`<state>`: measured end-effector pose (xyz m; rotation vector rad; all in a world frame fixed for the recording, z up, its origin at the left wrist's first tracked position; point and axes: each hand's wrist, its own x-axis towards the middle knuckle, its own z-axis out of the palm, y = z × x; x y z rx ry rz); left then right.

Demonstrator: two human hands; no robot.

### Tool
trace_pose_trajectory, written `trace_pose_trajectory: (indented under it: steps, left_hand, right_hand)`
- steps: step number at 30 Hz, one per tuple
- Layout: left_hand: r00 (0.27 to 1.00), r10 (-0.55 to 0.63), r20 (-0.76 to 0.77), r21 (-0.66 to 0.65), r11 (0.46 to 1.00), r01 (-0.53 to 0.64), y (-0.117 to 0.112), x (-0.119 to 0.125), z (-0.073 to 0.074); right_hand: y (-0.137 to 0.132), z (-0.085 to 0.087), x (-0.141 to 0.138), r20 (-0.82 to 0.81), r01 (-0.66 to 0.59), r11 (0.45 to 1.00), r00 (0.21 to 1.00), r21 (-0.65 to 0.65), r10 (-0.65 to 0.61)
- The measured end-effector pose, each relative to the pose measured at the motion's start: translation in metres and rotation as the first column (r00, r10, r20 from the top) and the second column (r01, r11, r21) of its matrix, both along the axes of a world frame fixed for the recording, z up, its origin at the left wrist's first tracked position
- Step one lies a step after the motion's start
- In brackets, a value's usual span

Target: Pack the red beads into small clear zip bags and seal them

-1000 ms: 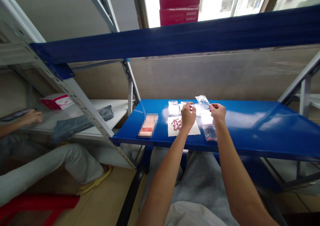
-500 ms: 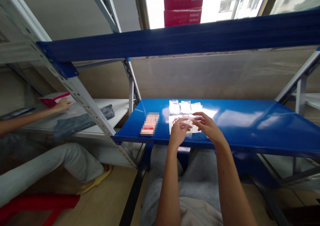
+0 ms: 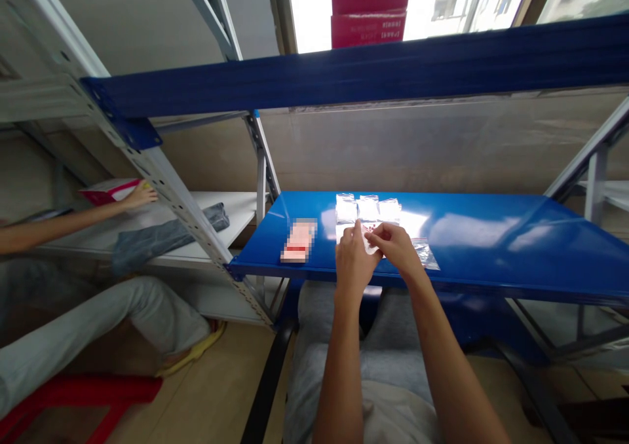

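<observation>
On the blue table, my left hand (image 3: 354, 257) has its fingers closed at the left edge of a small whitish piece (image 3: 372, 245). My right hand (image 3: 399, 247) pinches with thumb and forefinger at the same piece; what sits in the fingertips is too small to name. Under and behind the hands lies a white sheet (image 3: 340, 233) with small red bits (image 3: 369, 227), largely covered. Three clear packets, the left one (image 3: 346, 208), the middle one (image 3: 368, 207) and the right one (image 3: 390, 209), lie in a row behind. Beside my right wrist rests a clear plastic bag (image 3: 426, 254).
A blurred-out pinkish flat item (image 3: 299, 241) is left of my hands. A blue beam (image 3: 344, 80) crosses above the table. At the left, a co-worker's hand (image 3: 140, 195) touches a red and white package (image 3: 111, 192) on a white shelf (image 3: 240, 215). Folded grey cloth (image 3: 167, 234) lies there.
My hands have come closer together and my fingers have closed. The clear bag that was between them is gone from there; a clear bag now shows right of my right hand.
</observation>
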<state>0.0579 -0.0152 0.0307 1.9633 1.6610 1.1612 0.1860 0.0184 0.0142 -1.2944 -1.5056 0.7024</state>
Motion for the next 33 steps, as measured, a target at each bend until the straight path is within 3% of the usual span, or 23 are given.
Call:
trace_pose_trajectory:
  steps: [10, 13, 17, 23, 29, 33]
  left_hand:
    - [1.000, -0.010, 0.010, 0.048, 0.999, 0.009, 0.010, -0.014, -0.004]
    - [0.999, 0.030, -0.010, 0.031, 0.999, -0.030, 0.012, -0.023, -0.007]
    - [0.995, 0.101, -0.018, 0.028, 0.995, -0.101, 0.018, -0.034, -0.017]
    - [0.995, 0.085, -0.044, 0.023, 0.996, -0.084, 0.021, -0.042, -0.027]
    - [0.996, 0.032, -0.079, 0.037, 0.999, -0.029, 0.019, -0.044, -0.027]
    - [0.997, 0.018, -0.081, 0.027, 1.000, -0.016, 0.018, -0.044, -0.027]
  right_hand:
    - [-0.002, 0.006, 0.004, -0.013, -0.161, 0.985, 0.987, -0.069, 0.160]
    - [0.004, -0.004, 0.006, 0.004, -0.034, 0.999, 0.999, -0.041, 0.034]
    - [0.016, -0.029, 0.009, 0.284, 0.180, 0.984, 0.943, 0.008, -0.174]
    - [0.024, -0.052, 0.006, 0.463, 0.177, 0.984, 0.871, 0.013, -0.163]
    - [0.020, -0.051, 0.001, 0.556, 0.183, 0.983, 0.818, -0.007, -0.149]
    - [0.018, -0.046, 0.000, 0.531, 0.176, 0.984, 0.832, 0.020, -0.159]
